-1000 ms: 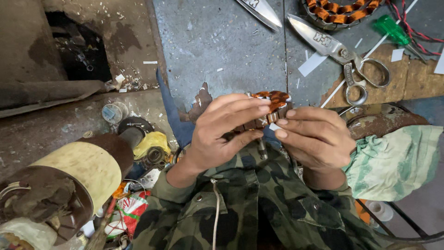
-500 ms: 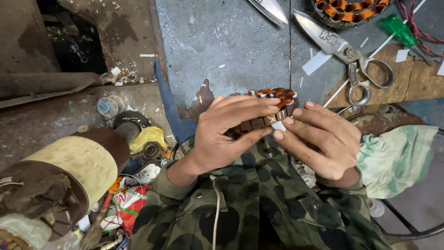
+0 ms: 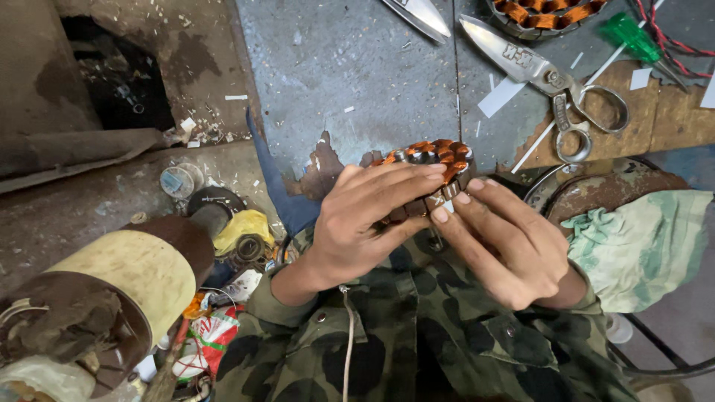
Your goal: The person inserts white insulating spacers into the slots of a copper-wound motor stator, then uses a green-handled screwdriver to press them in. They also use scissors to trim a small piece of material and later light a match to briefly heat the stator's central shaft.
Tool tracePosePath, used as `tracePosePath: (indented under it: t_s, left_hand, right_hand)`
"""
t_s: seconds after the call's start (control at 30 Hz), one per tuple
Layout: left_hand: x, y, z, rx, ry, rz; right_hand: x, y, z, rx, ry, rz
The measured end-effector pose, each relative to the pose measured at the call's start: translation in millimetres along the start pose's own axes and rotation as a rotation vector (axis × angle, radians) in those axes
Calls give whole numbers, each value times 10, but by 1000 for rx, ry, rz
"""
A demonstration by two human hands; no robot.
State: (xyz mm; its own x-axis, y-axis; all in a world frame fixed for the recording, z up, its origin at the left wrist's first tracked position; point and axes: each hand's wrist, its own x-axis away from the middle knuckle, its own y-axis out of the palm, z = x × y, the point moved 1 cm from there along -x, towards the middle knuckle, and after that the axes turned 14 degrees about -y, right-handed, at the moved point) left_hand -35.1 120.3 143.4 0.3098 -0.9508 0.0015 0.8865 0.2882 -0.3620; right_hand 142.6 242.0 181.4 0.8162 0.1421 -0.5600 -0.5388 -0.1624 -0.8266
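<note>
Grey metal work surface (image 3: 350, 82), scratched, spanning the upper field; my camouflage jacket (image 3: 417, 342) filling the lower edge; pale cylindrical drum (image 3: 126, 279) at lower left; green cloth (image 3: 640, 246) at right; metal shears (image 3: 544, 74) lying on the surface near the top. My left hand (image 3: 357, 223) wraps the small copper-wound stator (image 3: 436, 156), fingers curled across its rim; my right hand (image 3: 514, 246) meets it from below, fingertips (image 3: 447, 212) pressed together against its lower edge. The stator is held above the surface, just before my chest.
</note>
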Motion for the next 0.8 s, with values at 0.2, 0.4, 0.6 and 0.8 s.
tracePosePath:
  t_s: [0.2, 0.4, 0.6, 0.8]
  left_hand:
    - [12, 32, 13, -30, 27, -7]
    - [42, 56, 12, -47, 25, -23]
    - [14, 15, -93, -8, 87, -1]
    - [46, 185, -148, -50, 209, 221]
  right_hand:
    - [-135, -143, 60, -63, 10, -16]
    - [-12, -115, 36, -90, 90, -7]
    - [266, 336, 75, -381, 473, 217]
    - [406, 723, 6, -519, 399, 473]
